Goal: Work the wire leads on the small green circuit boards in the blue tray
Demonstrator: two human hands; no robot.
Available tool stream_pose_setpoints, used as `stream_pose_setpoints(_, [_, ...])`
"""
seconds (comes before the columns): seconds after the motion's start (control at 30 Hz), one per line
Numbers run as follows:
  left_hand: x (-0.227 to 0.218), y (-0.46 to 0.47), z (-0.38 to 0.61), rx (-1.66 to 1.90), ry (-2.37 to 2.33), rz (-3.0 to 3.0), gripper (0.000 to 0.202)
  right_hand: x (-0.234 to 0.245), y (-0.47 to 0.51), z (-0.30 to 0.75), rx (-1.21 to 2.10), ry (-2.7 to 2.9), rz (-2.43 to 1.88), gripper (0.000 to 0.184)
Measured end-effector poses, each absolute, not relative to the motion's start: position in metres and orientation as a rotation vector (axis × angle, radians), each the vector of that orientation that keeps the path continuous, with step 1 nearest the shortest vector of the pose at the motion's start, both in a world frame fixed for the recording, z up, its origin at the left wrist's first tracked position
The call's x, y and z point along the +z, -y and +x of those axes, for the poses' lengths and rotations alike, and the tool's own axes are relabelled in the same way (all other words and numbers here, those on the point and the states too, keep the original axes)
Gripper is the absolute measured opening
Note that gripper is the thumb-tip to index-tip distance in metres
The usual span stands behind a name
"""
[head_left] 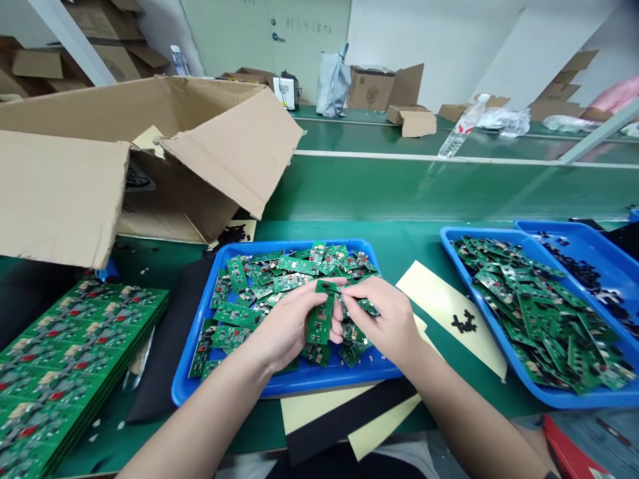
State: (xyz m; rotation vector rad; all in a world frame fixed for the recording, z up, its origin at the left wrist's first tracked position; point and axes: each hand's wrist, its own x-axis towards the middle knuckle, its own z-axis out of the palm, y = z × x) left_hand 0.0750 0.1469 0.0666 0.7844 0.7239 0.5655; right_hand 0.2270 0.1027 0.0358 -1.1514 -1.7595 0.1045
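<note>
My left hand [292, 319] holds a small green circuit board [319, 322] upright between thumb and fingers, above a blue tray [329, 384] full of similar boards. At the board's top end, my right hand [382, 313] pinches with thumb and forefinger. A small black piece [328, 286] shows there against the board; whether it is loose or fixed I cannot make out. To the right, several small black pieces [464, 322] lie on a pale yellow sheet [424, 293].
On the left stand stacked green board panels [74, 352] and an open cardboard box [234, 146]. At right are a blue tray [549, 398] heaped with boards and another blue tray [619, 266] with black pieces. A black strip [349, 418] lies at the front. A bottle [464, 126] stands behind.
</note>
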Motion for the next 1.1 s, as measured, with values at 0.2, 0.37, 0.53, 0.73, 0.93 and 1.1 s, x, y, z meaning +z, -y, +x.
stream_pose_setpoints(0.2, [0.065,-0.1458,0.0761,0.585,-0.728,0.758,0.044,0.0332,-0.1031,0.2259,0.004,1.807,-1.168,0.014])
stream_pose_setpoints(0.37, [0.0633,-0.1449,0.0764,0.587,-0.744,0.754,0.045,0.0322,-0.1032,0.2254,-0.046,1.836,-1.165,0.013])
stream_pose_setpoints(0.53, [0.0652,-0.1443,0.0773,0.568,-0.789,0.751,0.047,0.0323,-0.1026,0.2246,-0.041,1.839,-1.179,0.013])
stream_pose_setpoints(0.73, [0.0629,-0.1458,0.0769,0.559,-0.779,0.77,0.045,0.0326,-0.1029,0.2237,-0.036,1.84,-1.194,0.013])
stream_pose_setpoints(0.93, [0.0627,-0.1455,0.077,0.571,-0.763,0.769,0.042,0.0315,-0.1036,0.224,-0.053,1.839,-1.201,0.015])
stream_pose_setpoints(1.1, [0.0639,-0.143,0.0773,0.585,-0.766,0.755,0.039,0.0306,-0.1036,0.2231,-0.024,1.812,-1.185,0.014])
